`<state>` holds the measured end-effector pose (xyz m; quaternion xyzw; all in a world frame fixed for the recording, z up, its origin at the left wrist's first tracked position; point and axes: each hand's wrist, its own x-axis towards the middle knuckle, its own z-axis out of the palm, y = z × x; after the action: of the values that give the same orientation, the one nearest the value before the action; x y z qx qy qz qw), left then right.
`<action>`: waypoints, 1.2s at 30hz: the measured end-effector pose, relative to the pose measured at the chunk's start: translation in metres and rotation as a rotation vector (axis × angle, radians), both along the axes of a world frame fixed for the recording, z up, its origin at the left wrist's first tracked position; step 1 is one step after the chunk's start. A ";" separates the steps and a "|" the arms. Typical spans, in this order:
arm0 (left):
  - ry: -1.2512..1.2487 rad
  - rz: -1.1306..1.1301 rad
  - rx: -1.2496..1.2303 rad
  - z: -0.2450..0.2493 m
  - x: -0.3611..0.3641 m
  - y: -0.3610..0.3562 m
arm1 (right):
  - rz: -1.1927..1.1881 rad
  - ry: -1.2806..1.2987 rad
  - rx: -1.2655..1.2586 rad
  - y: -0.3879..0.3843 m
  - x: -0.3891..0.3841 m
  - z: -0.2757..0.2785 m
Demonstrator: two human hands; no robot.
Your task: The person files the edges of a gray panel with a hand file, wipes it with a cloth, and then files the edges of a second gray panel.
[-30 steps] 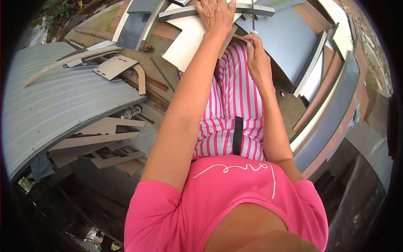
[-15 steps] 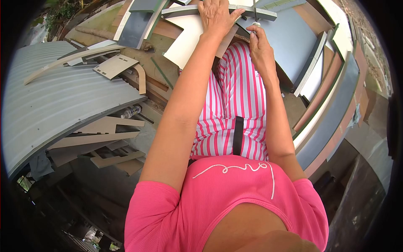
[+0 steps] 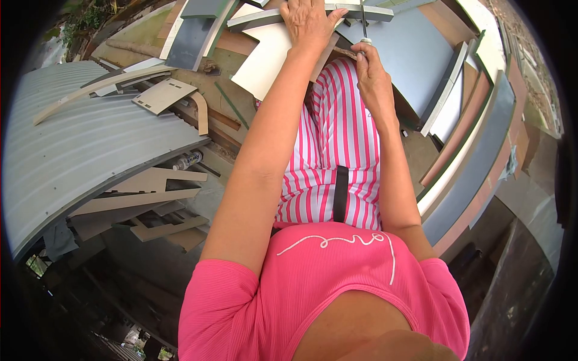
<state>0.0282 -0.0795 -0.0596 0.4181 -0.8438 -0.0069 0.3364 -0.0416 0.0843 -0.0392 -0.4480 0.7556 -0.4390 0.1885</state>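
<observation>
At the top of the view, my left hand (image 3: 308, 25) lies over a narrow grey strip (image 3: 376, 14), holding it down with the thumb stretched along it. My right hand (image 3: 374, 75) is closed round the pale handle of a thin-bladed tool (image 3: 363, 25). Its narrow metal blade points away from me and crosses the strip just right of my left thumb. The blade's far end is cut off by the frame edge. Beneath my left forearm lies a cream panel (image 3: 263, 65). A wide blue-grey board (image 3: 415, 57) spreads out right of the strip.
Corrugated metal sheeting (image 3: 78, 132) covers the left side. Slotted beige board (image 3: 164, 96) and a curved strip (image 3: 105, 84) lie on it. A bottle (image 3: 188, 160) rests below its edge. Long boards (image 3: 481, 162) are stacked along my right. My striped legs are between.
My right hand has drawn the tool slightly back toward me, so the handle sits farther from the strip. My left hand stays on the strip, which shifts slightly left in view.
</observation>
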 end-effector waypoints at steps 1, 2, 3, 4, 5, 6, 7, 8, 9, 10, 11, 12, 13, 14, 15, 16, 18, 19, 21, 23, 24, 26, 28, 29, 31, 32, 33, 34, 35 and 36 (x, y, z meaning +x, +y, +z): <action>-0.004 -0.008 -0.001 -0.003 -0.001 0.000 | -0.003 -0.072 0.086 -0.007 -0.004 0.014; 0.006 0.003 -0.033 -0.004 -0.002 0.000 | -0.004 -0.141 0.167 -0.014 -0.009 0.023; 0.018 0.017 -0.065 -0.003 -0.003 -0.001 | 0.013 -0.129 0.138 -0.020 -0.014 0.024; 0.019 0.017 -0.070 -0.003 -0.002 -0.001 | 0.014 -0.128 0.133 -0.020 -0.013 0.023; 0.012 0.015 -0.049 -0.003 -0.001 0.000 | 0.008 -0.119 0.123 -0.021 -0.012 0.021; 0.006 0.015 -0.027 -0.001 -0.002 -0.001 | 0.003 -0.108 0.116 -0.021 -0.011 0.018; 0.010 0.020 -0.026 0.000 -0.003 -0.001 | -0.012 -0.098 0.105 -0.017 -0.008 0.013; 0.014 0.018 -0.032 -0.001 -0.003 -0.002 | -0.007 -0.097 0.110 -0.012 -0.004 0.007; 0.014 0.014 -0.034 -0.003 -0.002 0.000 | -0.005 -0.054 0.045 -0.007 0.002 0.004; 0.008 0.015 -0.024 -0.005 -0.001 0.001 | -0.007 -0.013 -0.018 0.000 0.007 0.001; -0.001 0.030 -0.041 -0.005 -0.002 0.001 | -0.016 -0.045 0.014 0.005 0.009 0.000; -0.010 0.043 -0.063 -0.005 -0.003 0.000 | -0.019 -0.049 0.016 0.003 0.008 0.004; -0.005 0.053 -0.018 -0.003 -0.005 0.000 | -0.015 -0.097 0.063 -0.001 0.006 0.010; -0.006 0.046 -0.023 -0.001 -0.005 0.001 | -0.011 -0.144 0.107 -0.005 0.003 0.015; 0.013 0.034 -0.040 -0.002 -0.004 0.001 | -0.016 -0.143 0.102 -0.011 -0.002 0.019; 0.034 0.026 -0.059 -0.002 -0.004 0.001 | -0.012 -0.152 0.123 -0.018 -0.008 0.022; 0.040 0.017 -0.058 -0.001 -0.003 0.001 | -0.002 -0.159 0.145 -0.022 -0.009 0.025; 0.046 0.009 -0.053 -0.001 -0.002 0.001 | -0.006 -0.143 0.153 -0.020 -0.007 0.024; 0.044 0.019 -0.044 0.000 -0.003 0.000 | -0.004 -0.124 0.168 -0.012 -0.001 0.013; 0.030 0.026 -0.025 0.000 -0.002 0.003 | -0.014 0.022 -0.030 0.000 0.007 -0.006; 0.023 0.037 -0.008 -0.001 -0.003 0.002 | -0.014 0.017 -0.023 0.001 0.009 -0.003; 0.014 0.040 0.002 0.000 -0.005 0.001 | -0.014 -0.095 0.077 -0.001 0.008 0.007; 0.041 0.082 -0.104 -0.004 -0.009 -0.003 | -0.019 -0.110 0.070 -0.008 0.006 0.012; 0.045 0.078 -0.107 -0.006 -0.011 -0.004 | -0.015 -0.121 0.093 -0.011 0.005 0.015; 0.025 0.098 -0.024 -0.004 -0.011 -0.006 | -0.006 -0.128 0.116 -0.012 0.003 0.016; 0.025 0.103 -0.025 -0.004 -0.010 -0.006 | -0.016 -0.106 0.080 -0.009 0.003 0.011; 0.021 0.082 -0.047 -0.003 -0.008 -0.004 | -0.025 -0.086 0.044 -0.007 0.005 0.010; 0.017 0.061 -0.067 -0.003 -0.007 -0.003 | -0.020 -0.088 0.044 -0.004 0.007 0.008; 0.016 0.063 -0.066 -0.002 -0.006 -0.003 | -0.023 -0.092 0.070 0.002 0.009 0.007; 0.033 0.055 -0.084 -0.002 -0.006 -0.003 | -0.029 -0.095 0.096 0.005 0.010 0.008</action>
<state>0.0222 -0.0822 -0.0618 0.4265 -0.8258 0.0309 0.3676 -0.0319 0.0893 -0.0316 -0.4062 0.7724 -0.4256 0.2393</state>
